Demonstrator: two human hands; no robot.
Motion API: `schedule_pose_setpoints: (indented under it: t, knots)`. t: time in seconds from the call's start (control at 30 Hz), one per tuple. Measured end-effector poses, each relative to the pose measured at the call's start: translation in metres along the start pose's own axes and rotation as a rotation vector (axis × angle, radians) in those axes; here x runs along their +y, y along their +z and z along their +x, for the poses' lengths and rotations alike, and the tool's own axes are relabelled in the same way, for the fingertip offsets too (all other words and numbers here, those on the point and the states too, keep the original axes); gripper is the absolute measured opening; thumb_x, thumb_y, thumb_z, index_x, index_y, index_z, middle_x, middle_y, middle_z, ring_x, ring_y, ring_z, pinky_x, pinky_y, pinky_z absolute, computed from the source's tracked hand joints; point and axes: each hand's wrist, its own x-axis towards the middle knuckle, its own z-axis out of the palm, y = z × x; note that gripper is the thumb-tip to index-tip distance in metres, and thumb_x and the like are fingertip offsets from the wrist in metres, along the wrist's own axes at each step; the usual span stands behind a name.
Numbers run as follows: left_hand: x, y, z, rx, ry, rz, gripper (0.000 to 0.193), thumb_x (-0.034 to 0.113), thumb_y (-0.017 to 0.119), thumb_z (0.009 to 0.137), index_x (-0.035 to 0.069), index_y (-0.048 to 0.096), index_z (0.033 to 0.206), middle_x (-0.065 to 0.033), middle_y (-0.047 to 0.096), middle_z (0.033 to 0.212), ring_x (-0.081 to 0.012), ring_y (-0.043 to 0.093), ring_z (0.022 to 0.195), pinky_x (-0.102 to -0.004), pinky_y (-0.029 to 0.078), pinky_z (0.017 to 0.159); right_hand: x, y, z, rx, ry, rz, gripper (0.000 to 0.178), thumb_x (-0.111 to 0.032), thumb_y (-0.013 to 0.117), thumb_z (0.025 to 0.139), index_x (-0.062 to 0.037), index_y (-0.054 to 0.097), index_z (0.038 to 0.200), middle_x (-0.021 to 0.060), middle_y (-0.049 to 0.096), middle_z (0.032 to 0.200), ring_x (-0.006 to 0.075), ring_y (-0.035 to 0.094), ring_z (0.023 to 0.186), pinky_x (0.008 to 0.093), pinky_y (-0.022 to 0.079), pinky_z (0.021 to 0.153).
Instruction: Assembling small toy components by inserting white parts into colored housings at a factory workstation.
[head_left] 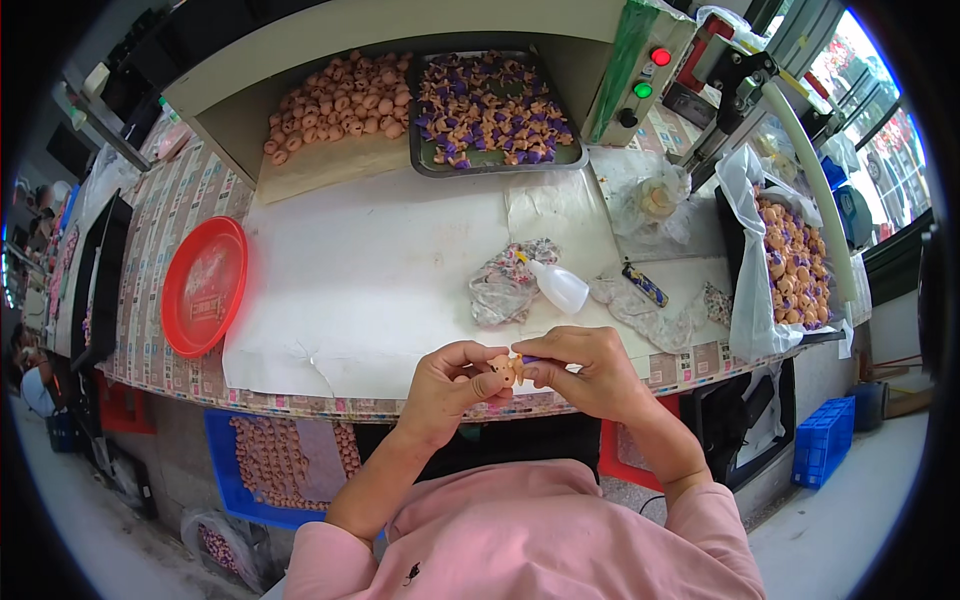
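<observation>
Close to the table's front edge, my left hand [440, 392] pinches a small peach-coloured doll head [504, 369] between thumb and fingers. My right hand [592, 372] grips a tiny doll body [525, 363] in purple and peach, held right against the head. The fingers partly cover both pieces, so I cannot tell whether they are joined. Just beyond the hands, a white squeeze bottle [564, 289] with a yellow tip lies on a crumpled patterned cloth [500, 292].
A pile of doll heads [345, 100] and a dark tray [500, 171] of bodies sit under the shelf. At left is a red round plate [205, 290]. A white-lined box [745, 300] of dolls stands right, near a press [735, 90]. Below the table is a blue tray [222, 460].
</observation>
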Motion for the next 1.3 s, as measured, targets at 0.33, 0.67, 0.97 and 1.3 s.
schedule_pose_setpoints:
  t: [0.33, 0.67, 0.97, 1.3]
  knots:
    - [0.007, 0.020, 0.001, 0.028, -0.156, -0.192, 0.024, 0.010, 0.067, 0.086, 0.000, 0.060, 0.106, -0.0092, 0.065, 0.089, -0.0148, 0.066, 0.074, -0.0249, 0.059, 0.065, 0.003, 0.007, -0.014, 0.103, -0.125, -0.101, 0.032, 0.006, 0.063, 0.080, 0.0038, 0.062, 0.112, 0.0134, 0.060, 0.077, 0.0214, 0.063, 0.064, 0.0304, 0.050, 0.056]
    - [-0.001, 0.029, 0.008, -0.080, -0.195, -0.332, 0.020, 0.010, 0.065, 0.089, 0.002, 0.060, 0.106, -0.0060, 0.065, 0.089, -0.0128, 0.066, 0.078, -0.0250, 0.060, 0.071, 0.014, 0.003, -0.021, 0.190, -0.149, -0.047, 0.030, 0.008, 0.062, 0.081, 0.0027, 0.063, 0.111, 0.0108, 0.062, 0.077, 0.0144, 0.063, 0.060, 0.0253, 0.051, 0.053]
    - [-0.006, 0.048, 0.018, -0.054, -0.200, -0.311, 0.020, 0.010, 0.066, 0.088, 0.002, 0.059, 0.105, -0.0062, 0.064, 0.090, -0.0135, 0.066, 0.079, -0.0251, 0.059, 0.072, 0.022, -0.008, -0.029, 0.269, -0.193, -0.136, 0.030, 0.009, 0.059, 0.082, 0.0027, 0.063, 0.111, 0.0116, 0.064, 0.081, 0.0148, 0.064, 0.062, 0.0253, 0.052, 0.053]
    - [0.012, 0.054, 0.010, -0.070, -0.219, -0.298, 0.026, 0.010, 0.060, 0.091, 0.005, 0.051, 0.115, -0.0121, 0.062, 0.108, -0.0205, 0.067, 0.094, -0.0266, 0.059, 0.077, 0.028, -0.090, -0.023, 0.562, -0.249, -0.465, 0.014, 0.002, 0.062, 0.082, -0.0013, 0.069, 0.093, 0.0112, 0.068, 0.087, 0.0261, 0.065, 0.079, 0.0341, 0.051, 0.069]
